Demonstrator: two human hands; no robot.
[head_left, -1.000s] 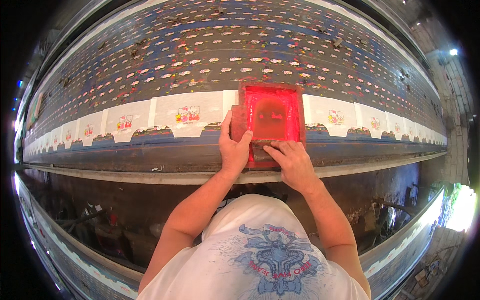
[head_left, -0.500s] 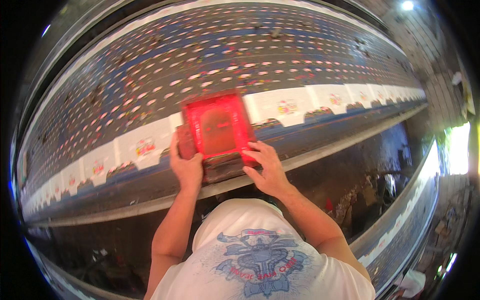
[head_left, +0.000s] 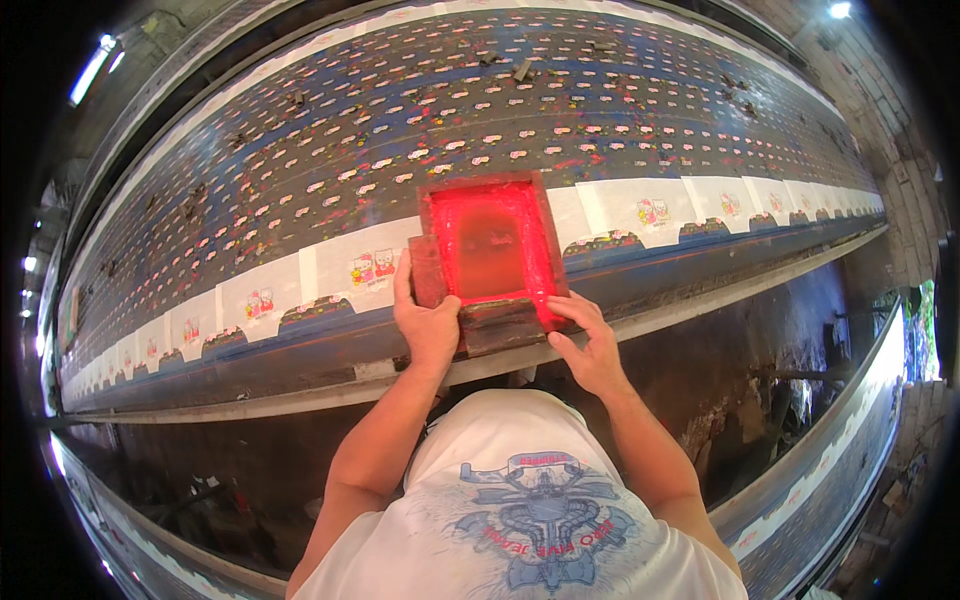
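Note:
Before me a dark wooden printing screen frame (head_left: 556, 232), its inner rim smeared bright red, sits over a row of white fabric pieces (head_left: 610, 205). A darker red-brown panel shows inside it. My left hand (head_left: 430, 325) is closed around the frame's left side, by a wooden block (head_left: 427, 270) attached there, with its thumb on the near edge. At the near right corner my right hand (head_left: 590, 345) grips the frame, thumb below and fingers on the red-stained rim. The fabric directly under the frame is hidden.
White pieces with coloured cartoon prints (head_left: 372, 266) line the near side of a long sloping table (head_left: 400, 130) speckled with small prints. A pale rail (head_left: 250, 408) runs along its near edge. Another table (head_left: 830, 480) stands at right. Small dark lumps (head_left: 523, 70) lie farther up.
The whole view has shifted, so the table, the frame and my arms appear farther right. Both hands keep their hold, and the frame stays over about the same part of the row.

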